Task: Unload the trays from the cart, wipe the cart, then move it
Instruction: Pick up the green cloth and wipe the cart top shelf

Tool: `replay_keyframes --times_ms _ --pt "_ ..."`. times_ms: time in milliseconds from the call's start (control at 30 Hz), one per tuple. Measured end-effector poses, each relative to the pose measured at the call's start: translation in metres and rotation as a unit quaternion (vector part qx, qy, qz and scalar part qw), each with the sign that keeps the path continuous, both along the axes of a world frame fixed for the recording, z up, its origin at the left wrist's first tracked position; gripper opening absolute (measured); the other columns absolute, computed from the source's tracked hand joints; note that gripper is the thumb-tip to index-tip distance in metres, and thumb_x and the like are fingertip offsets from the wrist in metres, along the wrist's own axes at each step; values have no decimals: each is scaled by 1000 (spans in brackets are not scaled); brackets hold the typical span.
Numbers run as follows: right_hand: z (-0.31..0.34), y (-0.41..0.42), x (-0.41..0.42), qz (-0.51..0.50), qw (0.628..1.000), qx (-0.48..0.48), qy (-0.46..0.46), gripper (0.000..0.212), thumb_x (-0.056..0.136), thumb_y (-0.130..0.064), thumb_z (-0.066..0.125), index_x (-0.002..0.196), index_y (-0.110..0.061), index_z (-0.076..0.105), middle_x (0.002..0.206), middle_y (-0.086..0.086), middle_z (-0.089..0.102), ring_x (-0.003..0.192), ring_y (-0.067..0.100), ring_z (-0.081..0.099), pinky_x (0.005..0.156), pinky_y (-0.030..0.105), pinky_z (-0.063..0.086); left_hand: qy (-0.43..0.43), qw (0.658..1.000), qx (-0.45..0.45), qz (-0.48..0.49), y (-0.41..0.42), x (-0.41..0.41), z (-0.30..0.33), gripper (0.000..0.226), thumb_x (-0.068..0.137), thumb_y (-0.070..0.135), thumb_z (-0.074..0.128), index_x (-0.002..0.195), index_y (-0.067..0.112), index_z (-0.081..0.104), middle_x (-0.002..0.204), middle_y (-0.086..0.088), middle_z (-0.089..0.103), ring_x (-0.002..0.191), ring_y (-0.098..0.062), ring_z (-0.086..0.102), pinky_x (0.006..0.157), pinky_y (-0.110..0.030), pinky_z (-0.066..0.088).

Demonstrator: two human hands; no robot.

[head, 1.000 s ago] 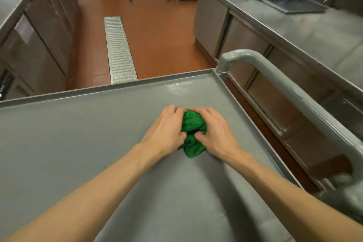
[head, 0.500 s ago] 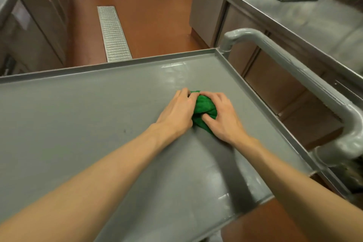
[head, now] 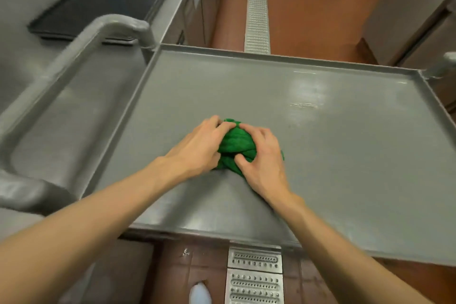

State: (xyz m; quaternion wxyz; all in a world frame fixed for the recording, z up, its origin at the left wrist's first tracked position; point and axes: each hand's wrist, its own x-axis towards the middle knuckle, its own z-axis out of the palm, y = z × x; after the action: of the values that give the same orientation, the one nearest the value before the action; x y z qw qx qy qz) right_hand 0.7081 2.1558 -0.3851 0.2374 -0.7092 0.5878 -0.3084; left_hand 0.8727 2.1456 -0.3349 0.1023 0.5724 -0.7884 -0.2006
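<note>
Flanking cart top (head: 345, 155): handle (head: 74, 61), dark trays (head: 103, 0).

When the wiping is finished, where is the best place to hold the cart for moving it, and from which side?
Probably the tubular handle at the left end of the cart. It is a raised round bar across the cart's width, standing clear of the top, so both hands can wrap around it from that end. The tray rim is thin and low, a poorer hold.

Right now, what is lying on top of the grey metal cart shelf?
On the grey metal cart shelf lies only a bunched green cloth, pressed down by the left hand and the right hand. The shelf surface under the cloth and hands is hidden.
</note>
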Motion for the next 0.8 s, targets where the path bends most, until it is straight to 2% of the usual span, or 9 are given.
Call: replay_keyframes --times_ms 167,300,400,500,633,800 --pt "7 44 62 94 996 4 8 65 74 -23 65 137 -27 50 125 6 54 113 29 48 102 43 41 -40 995 4 96 66 53 4 75 71 -7 55 142 13 40 119 -14 50 115 -32 49 97 -39 41" --pt "13 69 80 147 989 7 17 65 78 -21 64 140 -25 46 129 9 50 115 31 45 102 46 38 -80 986 -9 145 106 61 9 74 67 -10 59 136 10 45 111 -18 54 109 -38 52 89 -40 40" --pt "16 87 86 195 981 6 20 65 80 -17 65 141 -23 44 132 13 47 116 34 43 102 48 38 -113 978 2 178 128 65 11 73 64 -11 61 134 5 48 112 -21 56 109 -42 54 89 -44 44" --pt "16 93 87 207 978 -3 34 67 80 -16 66 141 -22 41 133 15 46 117 36 43 100 50 38 -132 975 18 176 133 68 12 75 63 -4 66 135 6 46 114 -20 57 110 -42 56 90 -49 49" --pt "13 91 79 198 978 -18 65 70 79 -12 68 143 -20 41 131 16 48 116 38 45 98 50 39 -131 974 39 179 119 60 13 76 63 3 73 135 3 47 122 -24 57 116 -41 54 98 -44 43" --pt "15 90 35 177 982 -6 63 70 80 -6 66 143 -19 41 129 15 47 114 37 45 97 50 40 -89 988 24 121 105 23 12 73 63 11 78 131 8 51 115 -21 60 111 -39 57 97 -41 45"
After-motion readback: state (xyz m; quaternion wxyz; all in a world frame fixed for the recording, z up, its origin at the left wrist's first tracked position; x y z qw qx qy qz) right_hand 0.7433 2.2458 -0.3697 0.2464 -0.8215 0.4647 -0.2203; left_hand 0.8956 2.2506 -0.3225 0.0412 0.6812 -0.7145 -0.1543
